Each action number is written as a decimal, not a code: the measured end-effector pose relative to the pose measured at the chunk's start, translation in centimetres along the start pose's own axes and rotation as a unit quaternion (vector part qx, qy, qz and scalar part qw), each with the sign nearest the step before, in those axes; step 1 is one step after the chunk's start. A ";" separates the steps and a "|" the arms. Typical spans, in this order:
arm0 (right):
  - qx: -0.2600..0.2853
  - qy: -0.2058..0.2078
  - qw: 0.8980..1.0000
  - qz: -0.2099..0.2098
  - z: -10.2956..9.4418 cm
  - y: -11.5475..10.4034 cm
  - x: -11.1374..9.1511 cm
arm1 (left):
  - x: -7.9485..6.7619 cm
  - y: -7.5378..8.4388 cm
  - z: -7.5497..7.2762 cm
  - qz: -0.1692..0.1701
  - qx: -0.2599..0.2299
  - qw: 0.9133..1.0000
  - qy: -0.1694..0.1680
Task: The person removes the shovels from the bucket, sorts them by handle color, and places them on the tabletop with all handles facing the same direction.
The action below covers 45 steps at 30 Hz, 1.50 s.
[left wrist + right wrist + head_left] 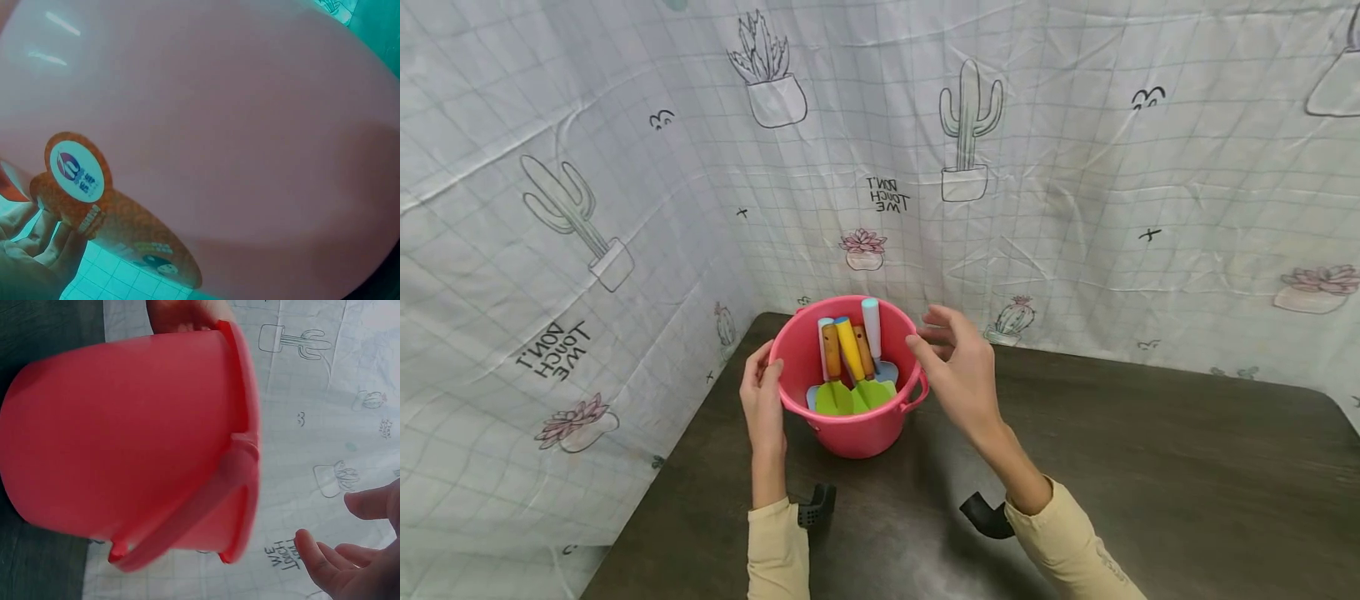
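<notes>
A pink bucket stands on the dark table, holding several small garden tools. Among them are a yellow handle, brown wooden handles and a pale blue-white handle. Green blades lie toward the near side, handles upward. My left hand grips the left rim, thumb over the edge and fingers outside. An orange sticker on the bucket's wall shows beside its fingers. At the right rim, my right hand hovers with fingers spread, apart from the bucket in the right wrist view. The bucket's carrying handle hangs down.
The dark wooden table extends to the right. Behind and to the left hangs a white cloth printed with cacti. A black curved piece is attached at the right wrist, another at the left.
</notes>
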State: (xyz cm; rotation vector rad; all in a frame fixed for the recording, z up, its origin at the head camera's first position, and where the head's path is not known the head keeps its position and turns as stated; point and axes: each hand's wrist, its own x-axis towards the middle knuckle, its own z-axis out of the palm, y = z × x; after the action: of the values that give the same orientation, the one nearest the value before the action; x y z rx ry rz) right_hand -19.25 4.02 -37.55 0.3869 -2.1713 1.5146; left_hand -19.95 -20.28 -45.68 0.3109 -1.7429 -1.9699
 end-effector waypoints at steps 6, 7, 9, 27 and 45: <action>0.006 -0.015 1.000 0.026 1.8 0.5 0.5 | 0.1 -0.2 -0.1 0.008 0.001 1.000 -0.002; 0.005 -0.017 0.999 0.028 2.1 0.6 0.5 | 0.1 -0.2 -0.1 0.009 0.000 1.000 -0.002; 0.005 -0.021 0.999 0.028 2.7 0.7 0.6 | 0.2 -0.3 -0.2 0.011 -0.001 1.000 -0.001; 0.003 -0.050 0.998 0.025 6.2 1.8 2.2 | 0.4 -0.8 -0.1 0.020 -0.010 1.000 -0.001; -0.056 -0.065 0.996 0.035 7.7 2.3 4.8 | 0.3 -0.9 -0.1 0.024 0.003 1.000 0.006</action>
State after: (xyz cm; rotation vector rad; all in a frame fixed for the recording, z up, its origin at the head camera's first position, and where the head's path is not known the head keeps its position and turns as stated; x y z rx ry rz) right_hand -26.09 -2.22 -39.08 0.3843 -2.3810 1.4323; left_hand -20.37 -20.49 -46.49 0.2803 -1.7328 -1.9261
